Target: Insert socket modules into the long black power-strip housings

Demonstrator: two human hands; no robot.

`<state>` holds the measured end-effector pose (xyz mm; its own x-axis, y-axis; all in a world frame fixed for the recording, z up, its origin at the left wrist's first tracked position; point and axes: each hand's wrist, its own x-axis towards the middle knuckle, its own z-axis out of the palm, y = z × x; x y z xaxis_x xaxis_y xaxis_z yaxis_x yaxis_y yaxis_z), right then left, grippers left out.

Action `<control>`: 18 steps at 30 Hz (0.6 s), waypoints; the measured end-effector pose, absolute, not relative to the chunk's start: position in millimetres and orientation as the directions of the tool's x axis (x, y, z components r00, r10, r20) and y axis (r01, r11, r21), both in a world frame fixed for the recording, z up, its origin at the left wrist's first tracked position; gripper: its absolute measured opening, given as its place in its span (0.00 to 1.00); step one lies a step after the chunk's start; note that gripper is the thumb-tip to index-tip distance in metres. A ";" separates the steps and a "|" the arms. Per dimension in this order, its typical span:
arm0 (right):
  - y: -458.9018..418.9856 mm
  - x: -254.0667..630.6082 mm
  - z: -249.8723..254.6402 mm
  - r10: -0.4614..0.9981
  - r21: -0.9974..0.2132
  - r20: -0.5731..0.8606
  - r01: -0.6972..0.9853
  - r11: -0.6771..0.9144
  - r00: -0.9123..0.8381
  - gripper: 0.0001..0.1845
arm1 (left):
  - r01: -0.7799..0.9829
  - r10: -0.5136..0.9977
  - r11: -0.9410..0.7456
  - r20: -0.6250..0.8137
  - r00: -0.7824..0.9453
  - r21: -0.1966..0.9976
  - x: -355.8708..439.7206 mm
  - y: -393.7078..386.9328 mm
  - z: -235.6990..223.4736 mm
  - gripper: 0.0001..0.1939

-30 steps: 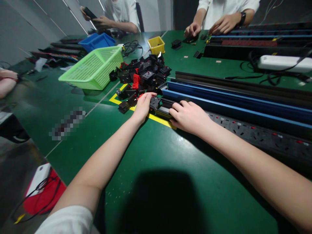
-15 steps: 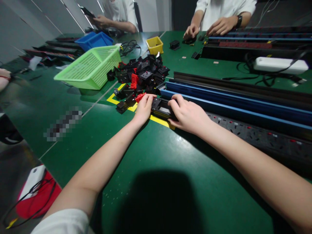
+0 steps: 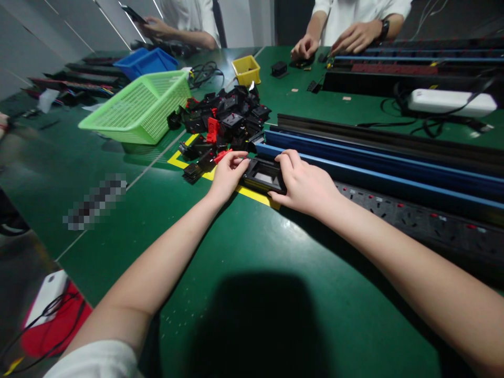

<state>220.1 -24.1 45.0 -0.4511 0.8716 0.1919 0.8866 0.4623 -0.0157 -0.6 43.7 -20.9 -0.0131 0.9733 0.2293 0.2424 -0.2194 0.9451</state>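
A black plastic frame with a rectangular opening (image 3: 258,184) lies at the near end of a long black power strip (image 3: 386,210) with sockets and small red parts. My right hand (image 3: 305,181) grips across the frame's right side, thumb at the near edge and fingers over the far one. At the frame's left end, my left hand (image 3: 227,176) is closed, thumb and fingertips together against the end. Whether a small part sits between those fingertips is hidden. Just beyond my left hand is a heap of black and red socket modules (image 3: 232,118).
Blue-edged metal rails (image 3: 354,170) run alongside the strip. Beyond the heap stand a green basket (image 3: 137,113), a blue bin (image 3: 149,63) and a yellow bin (image 3: 247,71). A white adapter (image 3: 452,102) lies among cables. Across the table a co-worker's hands (image 3: 356,39) handle small parts.
My left hand has drawn slightly left, its fingers curling in at the frame's end. More of the frame's opening shows. My right hand keeps its grip.
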 end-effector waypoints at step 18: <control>-21.2 222.1 43.7 0.821 -0.059 0.206 0.831 0.554 -0.533 0.39 | 0.293 0.964 -0.264 0.250 0.085 0.919 31.2 8.3 -9.2 0.17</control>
